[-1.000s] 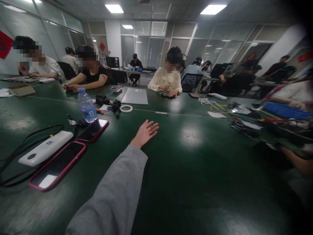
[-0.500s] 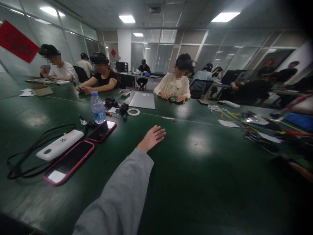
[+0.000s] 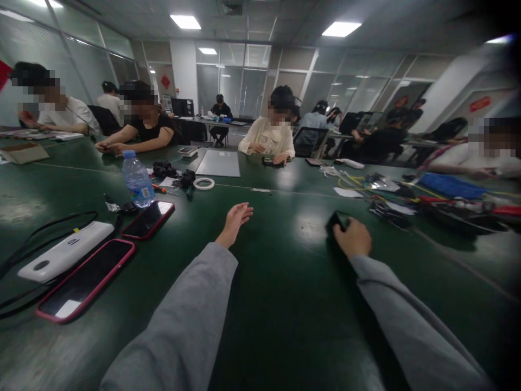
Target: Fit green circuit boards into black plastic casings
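- Newly in view since a moment ago: right hand (image 3: 353,238), sleeve stretched across the green counter (image 3: 285,304), clenched over a small black object (image 3: 337,219) lying on the surface; object mostly hidden under the fingers, kind impossible to tell.
- Shifted too: left hand (image 3: 236,216), earlier flat with fingers spread, now tilted on edge, released, holding nothing, hovering just above the counter.
- Well left of the left grip: pink-cased phone (image 3: 83,279), white power bank (image 3: 65,251), second phone (image 3: 148,219), water bottle (image 3: 137,179).
- Beyond the left grip: tape ring (image 3: 203,183).
- Right of the right grip: tangle of cables and tools (image 3: 402,198).
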Tool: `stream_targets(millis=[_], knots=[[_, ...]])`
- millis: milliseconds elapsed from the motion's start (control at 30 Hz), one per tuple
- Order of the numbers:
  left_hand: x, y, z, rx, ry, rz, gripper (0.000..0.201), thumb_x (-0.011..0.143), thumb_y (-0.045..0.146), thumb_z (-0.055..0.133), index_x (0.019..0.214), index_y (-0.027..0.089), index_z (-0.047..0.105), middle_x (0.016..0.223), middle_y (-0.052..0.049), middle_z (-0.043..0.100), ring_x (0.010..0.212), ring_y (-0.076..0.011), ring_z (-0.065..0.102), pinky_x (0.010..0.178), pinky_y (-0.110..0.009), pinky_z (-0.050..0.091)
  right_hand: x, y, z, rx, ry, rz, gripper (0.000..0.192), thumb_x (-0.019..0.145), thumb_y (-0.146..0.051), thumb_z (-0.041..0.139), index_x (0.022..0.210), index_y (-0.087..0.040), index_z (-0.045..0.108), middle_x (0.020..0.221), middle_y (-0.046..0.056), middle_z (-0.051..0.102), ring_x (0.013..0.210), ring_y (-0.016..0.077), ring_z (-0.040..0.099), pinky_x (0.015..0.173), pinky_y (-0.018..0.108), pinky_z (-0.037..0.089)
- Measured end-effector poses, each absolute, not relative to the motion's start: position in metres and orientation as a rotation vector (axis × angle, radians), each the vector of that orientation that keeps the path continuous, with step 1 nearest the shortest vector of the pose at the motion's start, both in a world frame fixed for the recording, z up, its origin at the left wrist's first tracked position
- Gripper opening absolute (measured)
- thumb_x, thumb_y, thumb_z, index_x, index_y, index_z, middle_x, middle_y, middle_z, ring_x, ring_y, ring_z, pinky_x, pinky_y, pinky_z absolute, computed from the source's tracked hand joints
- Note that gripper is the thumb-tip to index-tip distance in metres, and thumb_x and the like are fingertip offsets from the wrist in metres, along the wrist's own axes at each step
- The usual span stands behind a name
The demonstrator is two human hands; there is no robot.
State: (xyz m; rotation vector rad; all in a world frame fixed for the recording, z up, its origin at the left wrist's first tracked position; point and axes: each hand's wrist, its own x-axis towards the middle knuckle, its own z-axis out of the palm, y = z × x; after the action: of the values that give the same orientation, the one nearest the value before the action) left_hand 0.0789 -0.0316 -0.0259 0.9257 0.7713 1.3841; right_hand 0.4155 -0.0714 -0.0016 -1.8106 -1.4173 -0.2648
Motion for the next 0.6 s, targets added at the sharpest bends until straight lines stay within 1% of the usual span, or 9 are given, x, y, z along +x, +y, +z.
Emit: stream_targets(millis=[33, 100, 133, 200, 233, 267, 400, 500, 600], knots=[[0.081, -0.032, -0.027, 0.997, 0.817, 1.395, 0.027, 0.083, 0.034, 0.061, 0.104, 0.019, 0.062, 0.107, -0.010, 0.067, 0.098, -0.0184, 0.063, 0.093, -0.036, 0.045, 0.390, -0.062, -0.011, -1.796, -1.488, -0.243, 0.035, 0.081, -0.024, 0.061, 0.111, -0.006, 0.060, 0.104, 0.029, 0.056, 0.102, 0.0328, 0.055, 0.083, 0.045, 0.040], [0.084, -0.032, -0.028, 1.118, 0.879, 1.407, 0.023, 0.082, 0.031, 0.063, 0.102, 0.020, 0.064, 0.109, -0.009, 0.066, 0.103, -0.0186, 0.060, 0.096, -0.036, 0.042, 0.336, -0.055, -0.024, -1.685, -1.696, -0.192, 0.040, 0.083, -0.027, 0.059, 0.119, -0.011, 0.057, 0.111, 0.020, 0.057, 0.105, 0.0281, 0.055, 0.090, 0.039, 0.042], [0.086, -0.032, -0.028, 1.168, 0.895, 1.412, 0.022, 0.081, 0.030, 0.064, 0.100, 0.020, 0.065, 0.109, -0.008, 0.066, 0.105, -0.0188, 0.059, 0.098, -0.035, 0.041, 0.309, -0.056, -0.027, -1.544, -1.896, -0.166, 0.044, 0.086, -0.028, 0.055, 0.126, -0.010, 0.052, 0.115, 0.019, 0.055, 0.107, 0.0288, 0.053, 0.093, 0.041, 0.042], [0.088, -0.033, -0.028, 1.257, 0.915, 1.427, 0.019, 0.080, 0.027, 0.065, 0.098, 0.020, 0.067, 0.108, -0.008, 0.066, 0.107, -0.0190, 0.058, 0.100, -0.034, 0.039, 0.266, -0.067, -0.027, -1.371, -2.095, -0.127, 0.045, 0.086, -0.031, 0.055, 0.129, -0.018, 0.050, 0.113, 0.011, 0.057, 0.106, 0.0261, 0.053, 0.093, 0.040, 0.045], [0.088, -0.033, -0.028, 1.288, 0.920, 1.430, 0.019, 0.080, 0.028, 0.065, 0.097, 0.019, 0.067, 0.107, -0.008, 0.066, 0.106, -0.0191, 0.058, 0.100, -0.033, 0.038, 0.250, -0.074, -0.025, -1.286, -2.179, -0.116, 0.045, 0.087, -0.030, 0.054, 0.130, -0.019, 0.048, 0.112, 0.010, 0.057, 0.105, 0.0264, 0.053, 0.092, 0.041, 0.045], [0.088, -0.032, -0.028, 1.304, 0.922, 1.429, 0.020, 0.081, 0.029, 0.064, 0.098, 0.019, 0.067, 0.105, -0.008, 0.067, 0.105, -0.0192, 0.059, 0.100, -0.033, 0.039, 0.239, -0.082, -0.024, -1.237, -2.219, -0.112, 0.046, 0.087, -0.030, 0.053, 0.131, -0.020, 0.046, 0.112, 0.010, 0.056, 0.105, 0.0265, 0.052, 0.092, 0.042, 0.046], [0.086, -0.028, -0.033, 1.233, 0.853, 1.397, 0.027, 0.085, 0.036, 0.058, 0.103, 0.018, 0.065, 0.100, -0.009, 0.068, 0.098, -0.0192, 0.061, 0.094, -0.034, 0.043, 0.229, -0.098, -0.020, -1.198, -2.206, -0.120, 0.055, 0.088, -0.031, 0.052, 0.138, -0.015, 0.037, 0.118, 0.014, 0.051, 0.110, 0.0291, 0.048, 0.095, 0.046, 0.044], [0.084, -0.023, -0.038, 1.178, 0.808, 1.418, 0.030, 0.086, 0.039, 0.056, 0.104, 0.017, 0.065, 0.101, -0.008, 0.069, 0.098, -0.0189, 0.061, 0.092, -0.033, 0.044, 0.237, -0.093, -0.023, -1.281, -2.094, -0.151, 0.059, 0.087, -0.034, 0.054, 0.138, -0.014, 0.035, 0.124, 0.016, 0.045, 0.115, 0.0311, 0.043, 0.096, 0.049, 0.042], [0.082, -0.019, -0.043, 1.140, 0.836, 1.436, 0.030, 0.087, 0.040, 0.054, 0.104, 0.018, 0.065, 0.104, -0.008, 0.068, 0.099, -0.0173, 0.060, 0.091, -0.031, 0.044, 0.246, -0.083, -0.028, -1.392, -1.894, -0.215, 0.060, 0.085, -0.031, 0.055, 0.138, -0.012, 0.034, 0.130, 0.019, 0.038, 0.121, 0.0333, 0.037, 0.098, 0.051, 0.039]])
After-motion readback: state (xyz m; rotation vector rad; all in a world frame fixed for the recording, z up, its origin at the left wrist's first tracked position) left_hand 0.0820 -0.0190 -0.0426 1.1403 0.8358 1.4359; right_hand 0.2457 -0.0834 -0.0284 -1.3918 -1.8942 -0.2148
